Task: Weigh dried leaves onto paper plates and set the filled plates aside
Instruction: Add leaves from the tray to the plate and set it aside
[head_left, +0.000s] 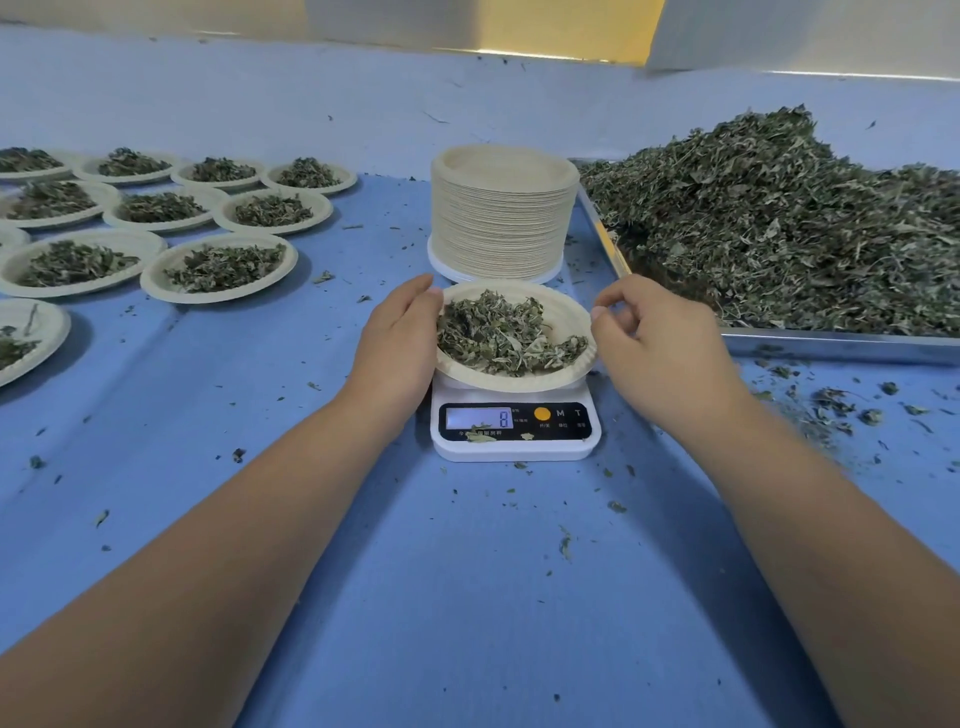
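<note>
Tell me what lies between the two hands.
In the head view, the paper plate of dried leaves on the scale lies between the left hand and right hand.

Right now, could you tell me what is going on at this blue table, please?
A person is weighing portions. A paper plate of dried leaves sits on the scale, which reads 8. The left hand holds its left rim; the right hand is at its right rim, grip unclear. Filled plates lie to the left, empty plates stacked behind, the leaf tray on the right.
</note>
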